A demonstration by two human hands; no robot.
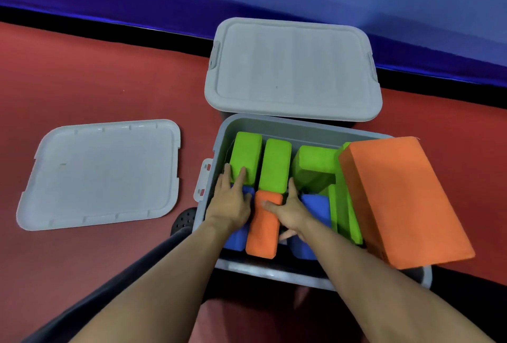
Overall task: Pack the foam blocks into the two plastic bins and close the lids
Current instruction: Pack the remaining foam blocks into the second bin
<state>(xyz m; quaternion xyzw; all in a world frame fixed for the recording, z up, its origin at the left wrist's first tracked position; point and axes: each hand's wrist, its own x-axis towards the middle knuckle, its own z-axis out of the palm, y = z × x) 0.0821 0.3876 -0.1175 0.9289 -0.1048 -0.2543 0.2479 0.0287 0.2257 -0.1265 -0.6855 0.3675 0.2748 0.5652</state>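
Observation:
An open grey bin on the red floor holds several foam blocks standing on edge: green ones at the back, blue ones and an orange block at the front. A large orange block lies tilted over the bin's right rim. My left hand lies flat with straight fingers on a blue block and reaches a green one. My right hand rests between the orange and blue blocks, thumb on the orange block's top. A second bin behind carries its grey lid.
A loose grey lid lies upside down on the floor to the left. A blue padded wall runs along the back. A dark shoe and a dark trouser leg show at the bin's near left corner.

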